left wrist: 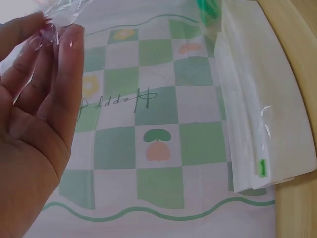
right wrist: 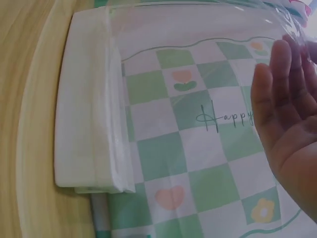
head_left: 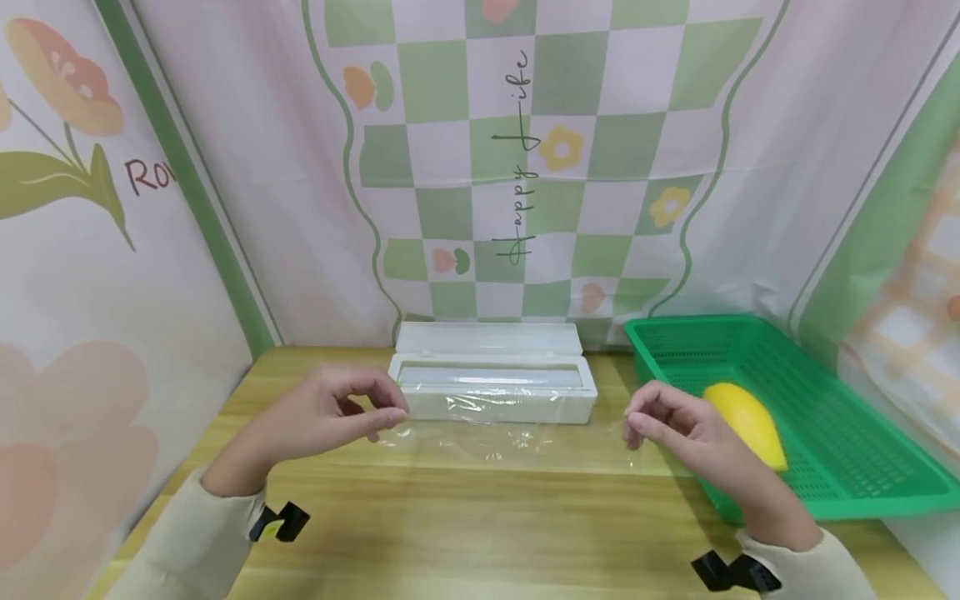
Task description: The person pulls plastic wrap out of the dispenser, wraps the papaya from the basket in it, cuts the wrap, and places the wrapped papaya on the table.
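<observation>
Clear wrap (head_left: 495,456) is pinched at nine o'clock by the left hand (head_left: 322,417) and three by the right hand (head_left: 690,433), likely to avoid wrinkles.

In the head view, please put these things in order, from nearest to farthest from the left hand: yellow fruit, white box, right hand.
From the left hand:
1. White box: just to its right.
2. Right hand: beyond the box's right end.
3. Yellow fruit: farthest right, in the green basket.
</observation>
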Demonstrator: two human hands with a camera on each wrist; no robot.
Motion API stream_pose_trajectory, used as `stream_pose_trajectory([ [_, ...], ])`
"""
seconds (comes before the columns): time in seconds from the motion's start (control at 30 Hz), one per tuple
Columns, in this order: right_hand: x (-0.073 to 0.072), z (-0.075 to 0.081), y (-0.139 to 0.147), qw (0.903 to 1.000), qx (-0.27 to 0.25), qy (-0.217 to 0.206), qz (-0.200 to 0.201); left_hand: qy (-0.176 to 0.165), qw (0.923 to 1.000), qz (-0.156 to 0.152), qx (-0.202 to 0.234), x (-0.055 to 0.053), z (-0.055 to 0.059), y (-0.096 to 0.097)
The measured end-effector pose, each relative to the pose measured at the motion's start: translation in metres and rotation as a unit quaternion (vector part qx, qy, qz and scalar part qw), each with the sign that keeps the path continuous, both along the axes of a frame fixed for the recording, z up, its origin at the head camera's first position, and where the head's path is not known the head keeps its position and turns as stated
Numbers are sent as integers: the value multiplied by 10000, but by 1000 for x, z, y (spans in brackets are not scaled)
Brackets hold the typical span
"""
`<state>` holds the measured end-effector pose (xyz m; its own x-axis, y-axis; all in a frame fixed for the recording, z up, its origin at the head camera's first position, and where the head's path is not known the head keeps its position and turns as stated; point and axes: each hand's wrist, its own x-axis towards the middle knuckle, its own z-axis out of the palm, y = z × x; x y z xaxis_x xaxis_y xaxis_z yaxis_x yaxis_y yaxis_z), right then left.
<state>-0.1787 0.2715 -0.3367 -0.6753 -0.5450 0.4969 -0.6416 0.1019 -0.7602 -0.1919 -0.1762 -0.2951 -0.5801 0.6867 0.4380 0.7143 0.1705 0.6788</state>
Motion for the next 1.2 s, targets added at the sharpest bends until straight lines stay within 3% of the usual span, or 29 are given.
stream_pose_trajectory([
  [0.13,-1,-10,2,9963,237,-448,700,-128,9990,-337,-281,0,-12,2],
  [0.23,-1,-21,5,9903,388,-746,1108,-480,9955,-639,-505,0,-25,2],
  [0.43,-4,-43,11,9791,954,-788,1615,-1233,9799,-1112,-1109,2,-47,6],
  [0.67,-2,-66,9,9632,1247,-1274,2010,-1685,9598,-1704,-1459,3,-75,14],
  [0.77,-2,-78,6,9575,1323,-1312,2201,-1840,9524,-1756,-1678,5,-89,16],
  [0.93,0,-96,0,9485,1457,-1526,2364,-1777,9465,-1612,-2159,9,-110,16],
  [1.2,8,-107,-7,9340,1721,-2061,2357,-2409,9314,-1495,-2284,12,-126,17],
])
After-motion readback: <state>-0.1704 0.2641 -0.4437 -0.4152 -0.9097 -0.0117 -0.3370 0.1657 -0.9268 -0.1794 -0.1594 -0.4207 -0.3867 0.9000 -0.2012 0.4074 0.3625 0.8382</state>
